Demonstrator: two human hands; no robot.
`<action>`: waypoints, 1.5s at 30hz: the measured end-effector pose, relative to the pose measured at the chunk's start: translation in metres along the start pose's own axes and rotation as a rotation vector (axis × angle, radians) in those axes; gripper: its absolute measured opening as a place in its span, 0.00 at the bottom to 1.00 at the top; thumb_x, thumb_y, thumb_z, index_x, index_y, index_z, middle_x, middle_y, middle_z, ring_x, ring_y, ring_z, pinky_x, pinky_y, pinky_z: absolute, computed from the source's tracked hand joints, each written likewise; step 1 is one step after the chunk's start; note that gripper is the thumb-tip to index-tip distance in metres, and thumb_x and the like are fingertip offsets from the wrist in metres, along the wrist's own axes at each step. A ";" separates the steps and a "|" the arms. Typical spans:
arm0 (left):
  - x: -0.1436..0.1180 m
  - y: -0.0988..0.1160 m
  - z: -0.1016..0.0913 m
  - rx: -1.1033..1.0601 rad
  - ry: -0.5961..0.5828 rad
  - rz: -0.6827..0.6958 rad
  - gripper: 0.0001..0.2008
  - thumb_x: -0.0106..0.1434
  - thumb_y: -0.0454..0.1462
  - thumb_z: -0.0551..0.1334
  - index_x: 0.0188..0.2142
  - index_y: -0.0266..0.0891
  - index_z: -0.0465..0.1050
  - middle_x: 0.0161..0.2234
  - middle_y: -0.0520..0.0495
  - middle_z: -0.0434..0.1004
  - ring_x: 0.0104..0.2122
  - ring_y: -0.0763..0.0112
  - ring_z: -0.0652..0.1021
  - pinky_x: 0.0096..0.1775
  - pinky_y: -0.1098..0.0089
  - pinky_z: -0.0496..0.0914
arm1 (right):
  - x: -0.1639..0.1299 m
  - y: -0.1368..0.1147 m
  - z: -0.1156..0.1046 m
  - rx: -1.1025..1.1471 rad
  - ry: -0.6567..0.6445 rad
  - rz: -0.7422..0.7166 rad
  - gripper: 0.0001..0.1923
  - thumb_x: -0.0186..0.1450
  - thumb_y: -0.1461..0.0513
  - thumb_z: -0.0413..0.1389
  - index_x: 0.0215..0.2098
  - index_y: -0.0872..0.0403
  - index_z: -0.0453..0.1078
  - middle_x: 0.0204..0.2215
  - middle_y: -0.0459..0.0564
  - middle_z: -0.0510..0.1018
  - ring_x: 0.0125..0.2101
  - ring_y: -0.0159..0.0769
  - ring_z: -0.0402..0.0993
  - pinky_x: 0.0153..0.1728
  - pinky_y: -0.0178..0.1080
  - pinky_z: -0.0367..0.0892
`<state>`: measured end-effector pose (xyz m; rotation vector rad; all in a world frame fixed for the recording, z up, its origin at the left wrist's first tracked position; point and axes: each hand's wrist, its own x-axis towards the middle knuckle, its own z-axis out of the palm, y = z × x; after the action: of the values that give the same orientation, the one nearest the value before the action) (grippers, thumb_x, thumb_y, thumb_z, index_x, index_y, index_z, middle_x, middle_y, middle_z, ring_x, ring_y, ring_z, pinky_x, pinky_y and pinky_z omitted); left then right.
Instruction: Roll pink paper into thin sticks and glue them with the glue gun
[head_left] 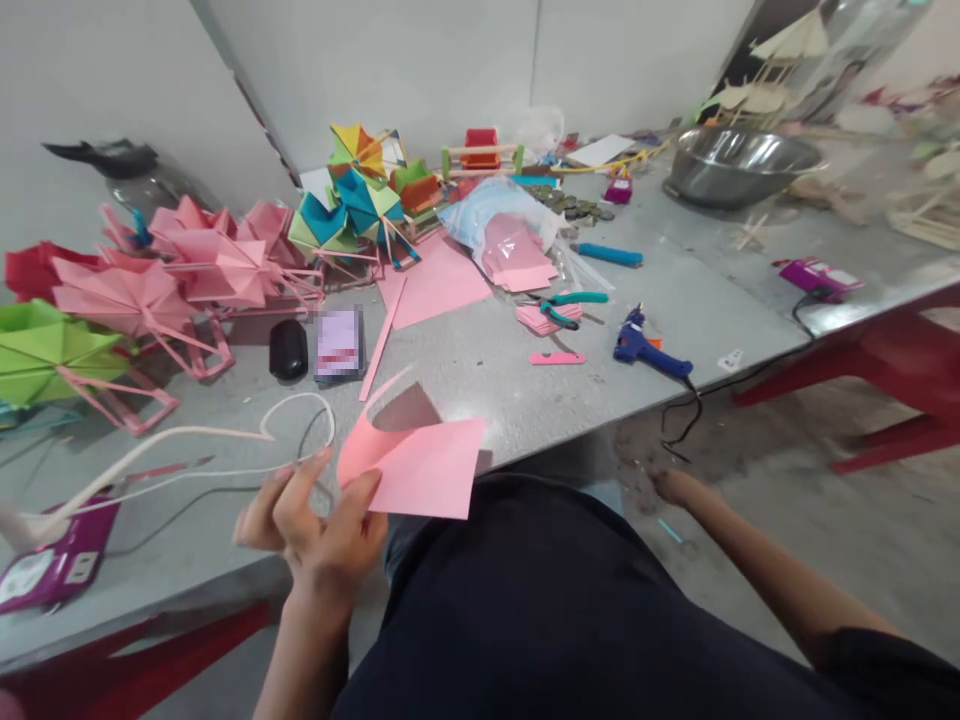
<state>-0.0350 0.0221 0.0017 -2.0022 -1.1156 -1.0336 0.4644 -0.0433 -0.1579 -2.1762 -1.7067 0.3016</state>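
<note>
Between the thumb and fingers of my left hand (334, 520) is a sheet of pink paper (427, 465), curled over at its left side, above the table's front edge. My right hand (673, 488) hangs beside the table below its edge, away from the paper. It is small and blurred, and its fingers cannot be made out. Beyond the held sheet lie a narrow pink strip (382, 340) and a larger flat pink sheet (435, 285). Teal-handled pliers (574, 300) rest on small pink pieces, with a pink notched piece (556, 358) nearer to me.
A blue glue gun (649, 350) lies near the front edge, its cord hanging down. Pink folded-paper models (217, 265) crowd the left side. A white cable (202, 432) runs from a purple power strip (64, 550). A metal bowl (739, 165) stands at the back right.
</note>
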 end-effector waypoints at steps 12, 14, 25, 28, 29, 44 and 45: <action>0.013 0.027 0.016 -0.089 -0.136 -0.004 0.11 0.56 0.30 0.71 0.37 0.49 0.82 0.63 0.43 0.71 0.61 0.37 0.64 0.55 0.37 0.65 | -0.095 -0.051 0.012 0.435 -0.197 -0.505 0.30 0.76 0.46 0.43 0.70 0.46 0.67 0.68 0.59 0.72 0.67 0.51 0.70 0.62 0.53 0.71; 0.013 0.031 0.018 -0.105 -0.164 -0.031 0.11 0.57 0.29 0.70 0.35 0.48 0.81 0.63 0.43 0.72 0.61 0.38 0.65 0.57 0.37 0.62 | -0.093 -0.038 -0.003 0.305 -0.420 -0.441 0.27 0.76 0.48 0.46 0.68 0.44 0.70 0.64 0.57 0.77 0.62 0.50 0.77 0.58 0.50 0.75; 0.015 0.029 0.028 -0.324 -0.337 -0.131 0.20 0.57 0.26 0.61 0.47 0.41 0.81 0.51 0.39 0.82 0.49 0.50 0.80 0.51 0.52 0.73 | -0.016 -0.134 -0.014 0.518 -0.604 -0.258 0.22 0.76 0.50 0.49 0.55 0.48 0.79 0.53 0.56 0.84 0.54 0.49 0.81 0.57 0.53 0.74; 0.012 0.029 0.029 -0.362 -0.344 -0.169 0.28 0.59 0.27 0.61 0.60 0.38 0.74 0.55 0.36 0.80 0.52 0.49 0.80 0.55 0.51 0.75 | 0.000 -0.158 0.008 0.372 -0.394 -0.088 0.23 0.70 0.55 0.59 0.60 0.55 0.77 0.63 0.67 0.76 0.68 0.64 0.66 0.68 0.66 0.57; 0.010 0.029 0.029 -0.359 -0.352 -0.192 0.31 0.59 0.28 0.62 0.63 0.38 0.71 0.57 0.35 0.78 0.54 0.48 0.80 0.56 0.51 0.75 | 0.003 -0.161 0.008 0.363 -0.372 -0.079 0.24 0.69 0.56 0.59 0.61 0.57 0.76 0.64 0.69 0.74 0.69 0.66 0.64 0.69 0.68 0.54; -0.003 0.045 0.026 -0.595 -0.107 -0.551 0.36 0.64 0.33 0.66 0.70 0.43 0.61 0.62 0.33 0.63 0.63 0.47 0.73 0.56 0.52 0.78 | -0.033 -0.232 -0.038 0.991 -0.200 -0.152 0.15 0.69 0.49 0.63 0.40 0.50 0.69 0.44 0.55 0.85 0.41 0.42 0.84 0.45 0.48 0.80; -0.004 0.048 0.025 -0.632 -0.089 -0.570 0.36 0.65 0.34 0.66 0.71 0.44 0.60 0.62 0.33 0.62 0.63 0.47 0.73 0.54 0.53 0.79 | -0.033 -0.234 -0.037 1.035 -0.224 -0.152 0.16 0.69 0.49 0.63 0.42 0.50 0.68 0.44 0.56 0.85 0.41 0.42 0.84 0.44 0.47 0.80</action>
<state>0.0141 0.0184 -0.0213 -2.2623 -1.6102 -1.7783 0.2622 -0.0323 -0.0310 -1.2676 -1.3229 1.1202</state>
